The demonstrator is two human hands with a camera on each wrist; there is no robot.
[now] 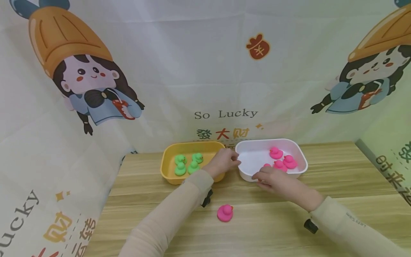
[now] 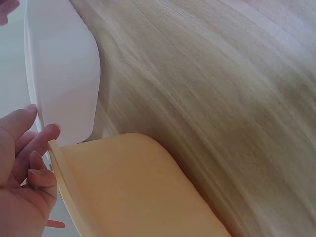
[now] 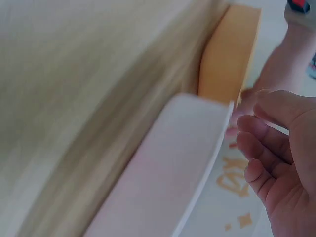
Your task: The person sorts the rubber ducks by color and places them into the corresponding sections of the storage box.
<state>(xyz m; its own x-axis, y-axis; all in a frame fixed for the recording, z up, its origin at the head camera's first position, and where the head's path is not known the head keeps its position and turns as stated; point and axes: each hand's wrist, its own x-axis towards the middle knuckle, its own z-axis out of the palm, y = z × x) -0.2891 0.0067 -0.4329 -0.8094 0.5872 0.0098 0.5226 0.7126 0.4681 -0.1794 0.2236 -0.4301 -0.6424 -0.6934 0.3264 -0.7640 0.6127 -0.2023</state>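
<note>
Yellow tub (image 1: 167,167) with four green ducks (image 1: 187,163); left hand (image 1: 223,161), fingers curled on white tub (image 1: 302,162) rim; loose pink duck (image 1: 225,212) on tabletop (image 1: 337,185); right hand (image 1: 273,178) gripping its near rim.

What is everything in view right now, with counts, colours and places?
Yellow tub: one, on the table's far left.
Green ducks: four, inside the yellow tub.
White tub: one, right of the yellow tub.
Pink ducks: at least four, in the white tub, one partly hidden.
Loose pink duck: one, on the table near the person.
Backdrop: printed cloth with cartoon figures, behind the table.
Left hand: between the tubs, at the rims.
Right hand: at the white tub's near rim.
</note>
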